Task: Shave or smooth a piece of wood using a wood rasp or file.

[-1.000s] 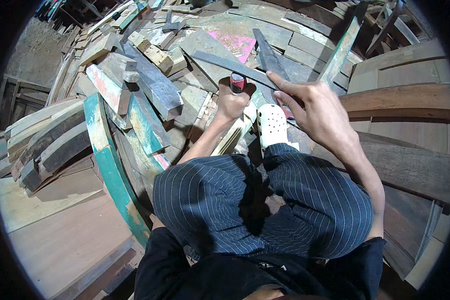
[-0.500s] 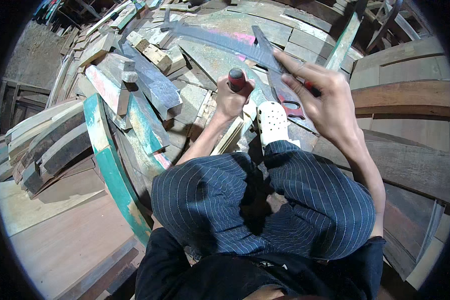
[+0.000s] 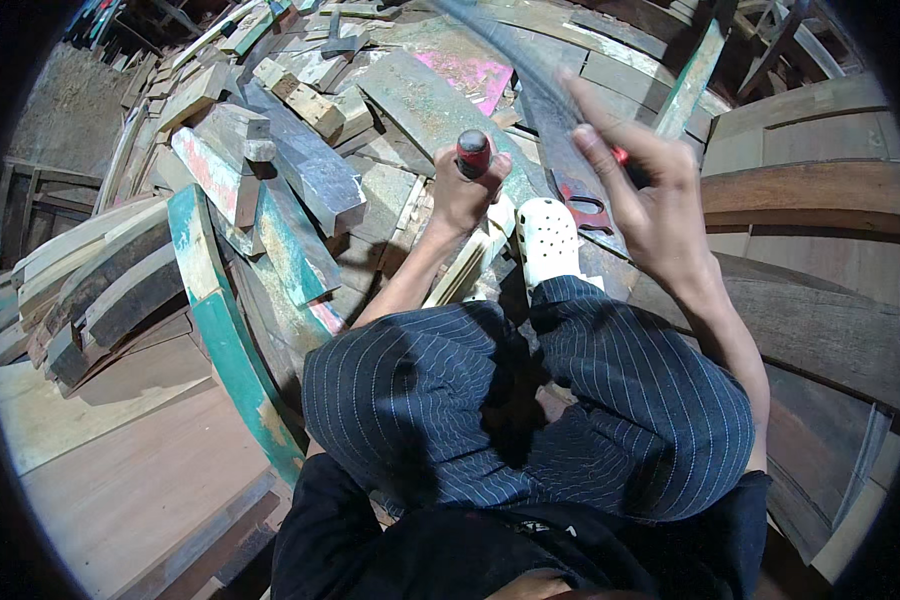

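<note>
Two bare hands work above a litter of boards. The left hand (image 3: 457, 200) is wrapped around a red and black handle (image 3: 473, 155), rounded end up, at the near end of a dusty board (image 3: 420, 105); what lies under that fist is hidden. The right hand (image 3: 662, 195), raised to the right of the board, is closed on a tool with a bit of red showing behind the fingers, its index finger and thumb stretched forward. From it a grey blade (image 3: 498, 42), blurred, slants past the board's far right corner; its kind cannot be told. Beside the board's right edge lies a saw (image 3: 584, 207) with a red grip, just beyond a white clog (image 3: 548, 240). Some pink sheet (image 3: 480, 78) shows along the far right edge, and a hammer (image 3: 342, 45) lies beyond the far left corner.
</note>
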Demonstrator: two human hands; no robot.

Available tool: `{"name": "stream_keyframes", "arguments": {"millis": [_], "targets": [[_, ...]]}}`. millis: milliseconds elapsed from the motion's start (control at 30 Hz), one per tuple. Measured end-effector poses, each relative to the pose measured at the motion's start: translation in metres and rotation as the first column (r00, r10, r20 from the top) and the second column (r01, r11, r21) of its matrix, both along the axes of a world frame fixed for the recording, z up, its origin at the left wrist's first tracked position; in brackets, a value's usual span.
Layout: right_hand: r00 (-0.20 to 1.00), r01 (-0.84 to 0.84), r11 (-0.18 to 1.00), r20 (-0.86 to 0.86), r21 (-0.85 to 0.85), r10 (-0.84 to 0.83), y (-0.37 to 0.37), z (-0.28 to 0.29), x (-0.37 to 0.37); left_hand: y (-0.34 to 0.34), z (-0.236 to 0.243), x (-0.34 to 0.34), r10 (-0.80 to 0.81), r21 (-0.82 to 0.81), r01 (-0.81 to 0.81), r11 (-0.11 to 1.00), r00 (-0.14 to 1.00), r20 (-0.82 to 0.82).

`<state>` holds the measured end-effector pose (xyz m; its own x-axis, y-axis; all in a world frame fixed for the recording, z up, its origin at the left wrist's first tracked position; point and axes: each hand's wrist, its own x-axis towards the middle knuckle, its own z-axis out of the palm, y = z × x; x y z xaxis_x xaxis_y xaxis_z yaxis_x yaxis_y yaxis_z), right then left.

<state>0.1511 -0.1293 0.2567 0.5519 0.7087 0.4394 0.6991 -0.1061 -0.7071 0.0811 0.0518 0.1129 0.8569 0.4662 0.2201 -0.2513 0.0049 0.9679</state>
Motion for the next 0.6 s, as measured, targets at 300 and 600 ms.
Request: {"name": "stream_keyframes", "arguments": {"millis": [300, 600], "targets": [[0.995, -0.045, 0.964, 0.078, -0.263, 0.068, -0.003, -0.003, -0.002, -0.003, -0.001, 0.000, 0.036, 0.049, -0.034, 0.998, 0.999, -0.034], [1.000, -0.012, 0.833, -0.006, -0.553, 0.010, -0.003, 0.015, -0.004, -0.006, 0.001, 0.003, 0.058, 0.014, -0.058, 0.998, 0.998, 0.012]]}}
